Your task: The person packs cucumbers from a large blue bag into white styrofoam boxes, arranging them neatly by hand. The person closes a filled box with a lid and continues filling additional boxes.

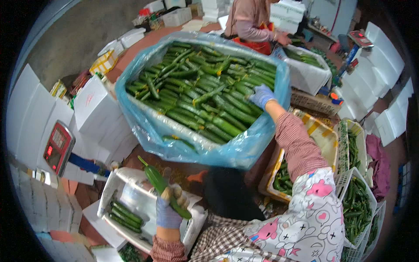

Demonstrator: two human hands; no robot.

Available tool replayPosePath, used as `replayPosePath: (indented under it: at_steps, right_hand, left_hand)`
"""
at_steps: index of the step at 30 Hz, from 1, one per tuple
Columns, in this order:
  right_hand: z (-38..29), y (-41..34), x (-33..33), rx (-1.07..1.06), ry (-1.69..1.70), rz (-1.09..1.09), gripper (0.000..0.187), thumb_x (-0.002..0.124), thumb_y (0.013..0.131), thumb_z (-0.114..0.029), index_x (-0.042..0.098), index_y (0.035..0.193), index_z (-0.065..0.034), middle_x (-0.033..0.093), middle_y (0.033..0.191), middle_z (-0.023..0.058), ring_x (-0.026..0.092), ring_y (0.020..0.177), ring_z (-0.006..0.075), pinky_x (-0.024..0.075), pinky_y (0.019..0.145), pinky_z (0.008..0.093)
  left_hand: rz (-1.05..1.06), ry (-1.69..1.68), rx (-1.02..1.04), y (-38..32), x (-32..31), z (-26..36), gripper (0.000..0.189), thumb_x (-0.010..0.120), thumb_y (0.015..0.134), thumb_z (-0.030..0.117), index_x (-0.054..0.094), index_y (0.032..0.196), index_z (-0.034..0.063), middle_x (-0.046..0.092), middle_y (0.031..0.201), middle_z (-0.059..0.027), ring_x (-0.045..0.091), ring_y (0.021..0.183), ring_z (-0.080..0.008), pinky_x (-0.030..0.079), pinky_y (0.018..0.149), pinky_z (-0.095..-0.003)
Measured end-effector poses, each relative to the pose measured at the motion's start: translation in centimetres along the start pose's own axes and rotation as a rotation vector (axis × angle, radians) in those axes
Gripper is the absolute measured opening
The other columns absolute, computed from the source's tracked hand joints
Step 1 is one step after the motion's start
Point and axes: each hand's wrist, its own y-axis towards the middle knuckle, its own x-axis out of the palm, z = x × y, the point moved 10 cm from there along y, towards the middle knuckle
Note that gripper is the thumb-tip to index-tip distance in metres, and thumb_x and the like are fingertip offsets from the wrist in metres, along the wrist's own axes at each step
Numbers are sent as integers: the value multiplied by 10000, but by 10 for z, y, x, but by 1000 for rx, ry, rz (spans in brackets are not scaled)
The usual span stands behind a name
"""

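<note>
My left hand (173, 201), in a glove with pale fingertips, holds a green cucumber (156, 178) tilted above a white foam box (154, 209). Inside that box a few cucumbers (126, 216) lie side by side near the left wall. A large foam box lined with blue plastic film (209, 155) stands before me, full of cucumbers (206, 95), some with yellow blossom ends. At its right side my right hand (263, 96), gloved in blue, rests on the pile. Its fingers are partly hidden, so whether they grip a cucumber is unclear.
At left a scale with a red display (59, 149) stands beside stacked foam boxes (98, 108). A yellow-striped box (329, 137) and white crates of cucumbers (356, 206) line my right. Beyond, another person (250, 23) handles cucumbers at a foam box (307, 73).
</note>
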Motion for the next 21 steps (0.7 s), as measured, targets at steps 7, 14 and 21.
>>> replayPosePath:
  at_steps: [7, 14, 21]
  right_hand:
    - [-28, -70, -67, -82, 506, 264, 601, 657, 832, -420, 542, 1264, -18, 582, 1171, 250, 597, 1061, 365, 489, 902, 430]
    - [-283, -259, -63, -958, 634, 206, 457, 568, 897, -292, 542, 1260, -16, 545, 1145, 215, 554, 1065, 360, 492, 885, 402]
    - [-324, -295, 24, -910, 953, -612, 568, 539, 919, -460, 549, 1259, -5, 502, 1286, 256, 497, 1189, 380, 420, 974, 418]
  left_hand:
    - [-16, 127, 81, 14, -6, 3, 536, 715, 829, 379, 511, 1191, 41, 528, 829, -52, 523, 633, -197, 442, 552, -369]
    - [-15, -12, 159, 42, -11, 13, 589, 651, 848, 487, 546, 1220, 43, 575, 1227, -122, 561, 1096, -292, 461, 961, -450]
    - [237, -128, 304, 6, -70, 54, 581, 600, 882, 482, 532, 1246, 35, 618, 1137, -167, 605, 1045, -292, 503, 937, -485]
